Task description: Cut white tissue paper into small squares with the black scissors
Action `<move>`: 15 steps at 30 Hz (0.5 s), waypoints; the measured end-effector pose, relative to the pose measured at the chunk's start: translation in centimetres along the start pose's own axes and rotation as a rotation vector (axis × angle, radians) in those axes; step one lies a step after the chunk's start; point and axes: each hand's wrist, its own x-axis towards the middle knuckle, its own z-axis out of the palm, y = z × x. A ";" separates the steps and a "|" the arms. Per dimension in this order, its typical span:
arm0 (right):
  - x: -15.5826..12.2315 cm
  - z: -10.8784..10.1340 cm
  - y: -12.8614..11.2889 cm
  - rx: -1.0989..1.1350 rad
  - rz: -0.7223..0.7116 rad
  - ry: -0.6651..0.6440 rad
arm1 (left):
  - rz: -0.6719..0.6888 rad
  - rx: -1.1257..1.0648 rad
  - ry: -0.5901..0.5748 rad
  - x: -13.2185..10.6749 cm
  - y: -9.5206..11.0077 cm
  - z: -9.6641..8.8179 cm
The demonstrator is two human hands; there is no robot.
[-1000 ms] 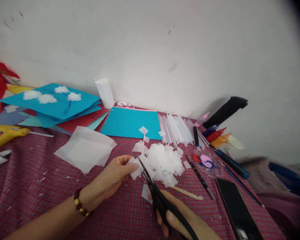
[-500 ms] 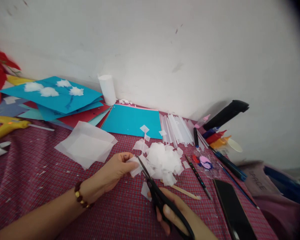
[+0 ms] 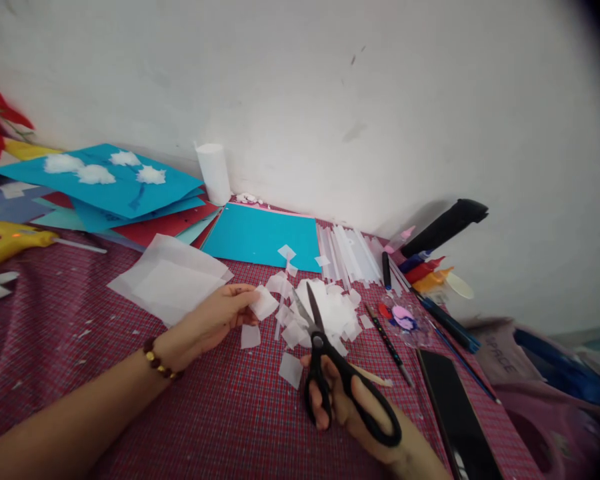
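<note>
My left hand [image 3: 207,322] pinches a small white paper piece [image 3: 263,303] between thumb and fingers, above the red checked cloth [image 3: 80,373]. My right hand [image 3: 350,407] grips black scissors [image 3: 330,363] through their handles; the blades are parted and point up toward a pile of white paper squares [image 3: 325,312]. The scissors are apart from the held piece. Two cut squares lie loose on the cloth, one square [image 3: 251,337] below my left fingers and another square [image 3: 291,370] left of the scissor handles.
Translucent white sheets [image 3: 167,280] lie left of my hand. Blue card [image 3: 265,237], stacked coloured cards [image 3: 105,190], a white roll [image 3: 213,175] and white strips [image 3: 350,253] line the wall. A yellow glue gun [image 3: 15,239] is at left. Pens, glue bottles and a black phone [image 3: 460,420] lie right.
The scissors have left the held paper and swung right, blades now open. A cut square has dropped onto the cloth below my left hand, which drew back left with the remaining piece.
</note>
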 end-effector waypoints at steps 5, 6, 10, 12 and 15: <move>-0.1 -0.6 -1.9 0.105 -0.070 0.011 | 0.028 0.058 -0.026 0.3 0.6 -0.9; -0.3 -0.8 -2.2 0.104 -0.086 0.025 | 0.042 0.103 -0.034 0.2 1.0 -0.5; -0.6 -1.7 -3.4 0.052 -0.159 0.090 | 0.116 0.389 -0.110 1.1 2.7 2.6; -0.6 -2.2 -3.7 0.019 -0.186 0.132 | 0.169 0.504 -0.168 2.4 3.5 4.7; -0.5 -2.8 -3.8 -0.018 -0.201 0.181 | 0.279 0.783 -0.275 5.1 4.5 6.8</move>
